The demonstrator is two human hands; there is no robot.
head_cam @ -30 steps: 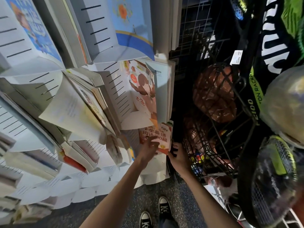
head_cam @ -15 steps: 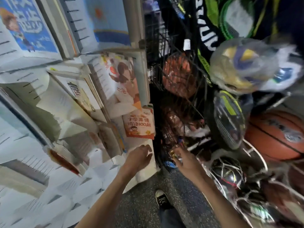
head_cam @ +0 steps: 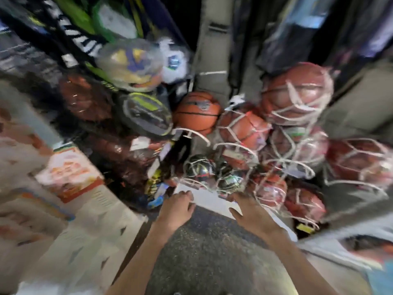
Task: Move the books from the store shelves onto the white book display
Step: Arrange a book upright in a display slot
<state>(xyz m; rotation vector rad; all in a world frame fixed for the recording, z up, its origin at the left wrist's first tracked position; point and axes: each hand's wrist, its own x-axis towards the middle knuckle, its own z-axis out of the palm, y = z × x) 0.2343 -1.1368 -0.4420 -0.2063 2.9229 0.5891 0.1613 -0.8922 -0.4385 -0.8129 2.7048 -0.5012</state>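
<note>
While the white book display [head_cam: 70, 237] is sitting at far left with an orange-covered book [head_cam: 71, 173] lying on it, the left hand [head_cam: 177, 206] is hanging loosely curled and empty. The right hand [head_cam: 249, 211] is spreading its fingers, also empty; the book lies up-left of both hands, its long axis slanting, nearer the left.

- Left hand [head_cam: 178, 207] and right hand [head_cam: 247, 211] are reaching forward at lower centre, fingers loosely bent, holding nothing.
- Netted basketballs [head_cam: 297, 133] are piling at centre right.
- An orange book [head_cam: 70, 173] is sitting on the white book display [head_cam: 95, 241] at lower left.
- Motion blur is obscuring detail.
</note>
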